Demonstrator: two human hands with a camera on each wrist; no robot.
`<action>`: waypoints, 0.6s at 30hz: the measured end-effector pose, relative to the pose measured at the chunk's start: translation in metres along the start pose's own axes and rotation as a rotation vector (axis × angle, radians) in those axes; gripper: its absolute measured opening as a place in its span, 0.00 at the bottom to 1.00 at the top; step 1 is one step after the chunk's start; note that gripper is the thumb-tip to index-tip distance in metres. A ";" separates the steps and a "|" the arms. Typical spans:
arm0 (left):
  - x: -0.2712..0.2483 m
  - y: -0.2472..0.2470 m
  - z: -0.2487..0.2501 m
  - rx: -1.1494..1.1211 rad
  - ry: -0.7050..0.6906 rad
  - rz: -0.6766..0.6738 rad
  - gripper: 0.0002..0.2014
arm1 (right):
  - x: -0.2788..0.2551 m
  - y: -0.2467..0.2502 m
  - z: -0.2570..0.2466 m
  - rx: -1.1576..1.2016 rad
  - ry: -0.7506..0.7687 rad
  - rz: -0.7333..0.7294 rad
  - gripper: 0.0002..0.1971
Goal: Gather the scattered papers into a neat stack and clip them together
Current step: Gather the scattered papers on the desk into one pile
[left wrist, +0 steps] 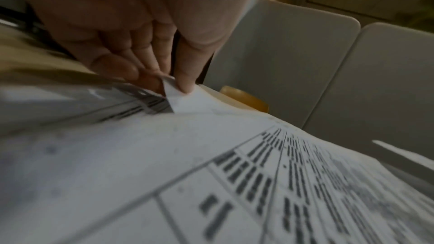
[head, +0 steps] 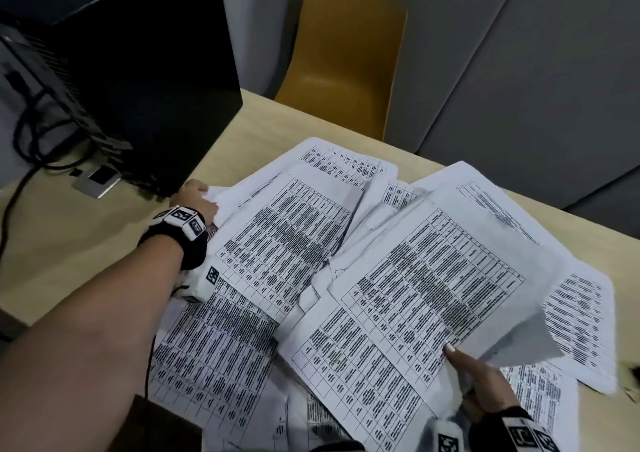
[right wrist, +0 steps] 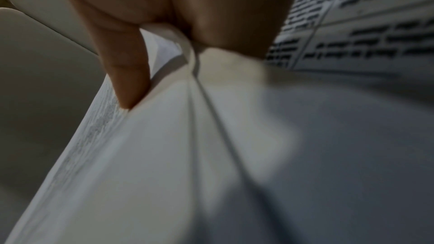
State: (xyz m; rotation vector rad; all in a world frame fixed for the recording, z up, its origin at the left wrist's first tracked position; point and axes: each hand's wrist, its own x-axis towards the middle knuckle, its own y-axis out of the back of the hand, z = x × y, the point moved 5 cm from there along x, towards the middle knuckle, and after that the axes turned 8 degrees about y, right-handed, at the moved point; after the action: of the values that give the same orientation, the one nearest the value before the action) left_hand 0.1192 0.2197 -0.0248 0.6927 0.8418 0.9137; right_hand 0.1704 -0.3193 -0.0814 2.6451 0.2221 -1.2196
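Observation:
Several printed sheets (head: 294,243) with dense tables lie overlapped across the wooden table (head: 69,243). My left hand (head: 197,198) reaches to the far left of the pile, beside the black computer case, and pinches the corner of a sheet (left wrist: 180,99) between thumb and fingers. My right hand (head: 481,382) at the near right grips a bundle of sheets (head: 433,285), thumb on top, and holds it lifted and bent above the pile. In the right wrist view the fingers (right wrist: 126,73) curl around the folded edges of those sheets (right wrist: 211,136). No clip shows clearly.
A black computer case (head: 138,87) with cables (head: 31,139) stands at the table's left rear. A mustard chair (head: 343,60) sits behind the far edge, before grey wall panels. A small dark object (head: 633,370) peeks in at the right edge.

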 end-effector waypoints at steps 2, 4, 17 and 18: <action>-0.006 0.006 -0.002 -0.056 -0.012 -0.003 0.13 | 0.000 0.000 0.000 0.000 0.024 0.005 0.26; -0.011 0.008 -0.009 -0.062 -0.012 -0.089 0.13 | 0.000 0.000 -0.001 0.014 0.041 0.013 0.25; -0.091 0.009 -0.101 -0.042 0.237 -0.056 0.27 | -0.012 -0.007 -0.010 0.000 0.073 0.033 0.29; -0.097 0.009 -0.098 0.014 0.226 -0.029 0.26 | -0.014 -0.008 -0.012 -0.003 0.075 0.031 0.30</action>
State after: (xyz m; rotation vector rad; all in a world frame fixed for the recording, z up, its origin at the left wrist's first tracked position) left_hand -0.0018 0.1544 -0.0355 0.5945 1.0567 0.9719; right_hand 0.1682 -0.3096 -0.0645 2.6839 0.1945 -1.1101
